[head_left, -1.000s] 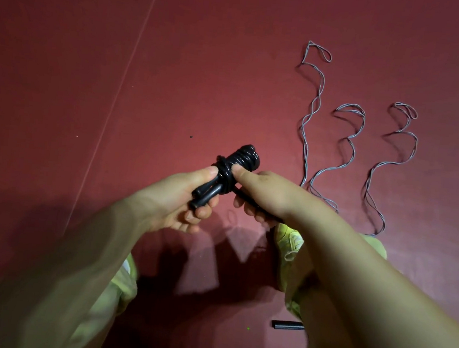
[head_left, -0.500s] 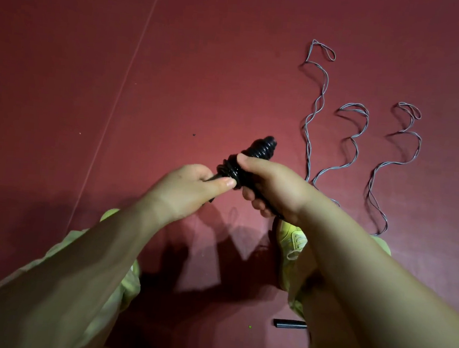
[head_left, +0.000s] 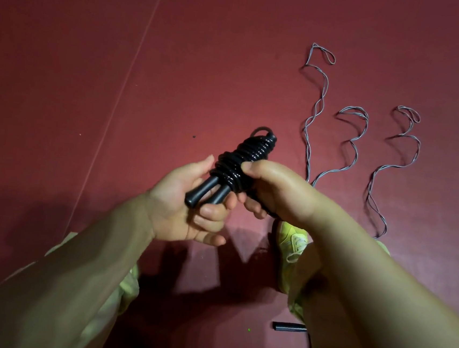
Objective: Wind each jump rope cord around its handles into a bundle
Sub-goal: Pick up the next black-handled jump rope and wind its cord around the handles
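A black jump rope bundle (head_left: 245,155) is held up in the middle of the view, its cord coiled tightly round two black handles (head_left: 207,192) that stick out at the lower left. My left hand (head_left: 191,206) cradles the handle ends, fingers curled beneath them. My right hand (head_left: 277,192) grips the coiled part from the right, thumb pressed on the coils. A small loop of cord pokes out at the bundle's far tip. Grey jump rope cords (head_left: 317,112) lie in wavy lines on the floor at the right.
The floor is a dark red mat (head_left: 94,48) with a thin pale seam line running diagonally at the left. My yellow-green shoe (head_left: 293,240) sits below my right hand. A short black handle (head_left: 289,327) lies on the mat near the bottom, partly hidden by my right arm.
The bundle has been turned, so both handle ends now show in my left palm. My left hand went from pinching the bundle's side to cradling the handles. The right hand kept its grip.
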